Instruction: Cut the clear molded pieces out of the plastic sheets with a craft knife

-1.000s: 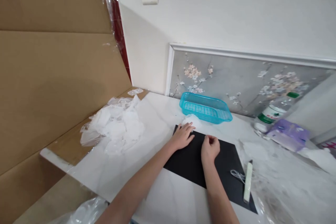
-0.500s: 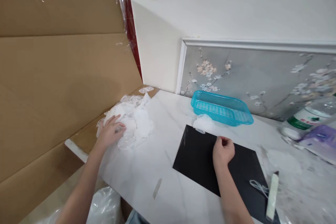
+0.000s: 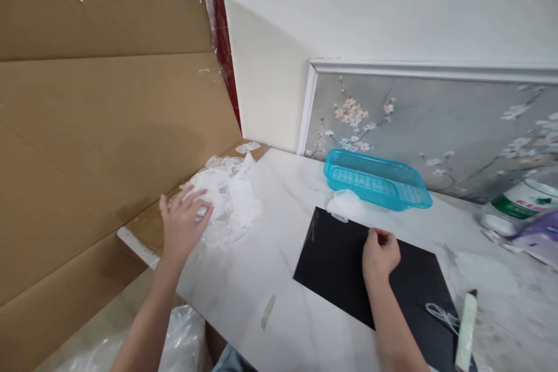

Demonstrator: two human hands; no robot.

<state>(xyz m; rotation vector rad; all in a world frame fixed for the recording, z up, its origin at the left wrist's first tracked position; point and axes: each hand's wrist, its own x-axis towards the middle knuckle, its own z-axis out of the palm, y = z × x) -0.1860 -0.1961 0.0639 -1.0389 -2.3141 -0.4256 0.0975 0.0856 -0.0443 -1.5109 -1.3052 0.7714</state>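
Compared with a moment ago, the person's left hand (image 3: 185,224) has lifted from the top of the heap and now sits at the heap's near left edge, its fingers spread and open, the fingertips just at the white material and clasping nothing that I can see. That heap of crumpled, translucent white plastic film (image 3: 231,200) lies at the left of a white marble-look counter (image 3: 279,186), close against a brown corrugated cardboard sheet (image 3: 108,128), and it looks loose and puffy, with ragged folds. The right hand (image 3: 381,254) stays on a flat black rectangular sheet (image 3: 340,267) in the middle of the counter, its fingers curled down toward the far part of the sheet; whether they pinch anything, I cannot tell. A small wad of white film (image 3: 346,204) lies at the sheet's far edge, just in front of a shallow turquoise plastic mesh basket (image 3: 377,180). Near the sheet's right corner lie a thin loop of clear cord (image 3: 440,314) and a pale stick-shaped handle (image 3: 466,331). Further right, at the far end, stand a clear bottle with a green label (image 3: 523,203) and a purple packet (image 3: 538,244). The whole scene sits slightly shifted in view, and a clear plastic bag (image 3: 139,343) shows below the counter's near left edge.
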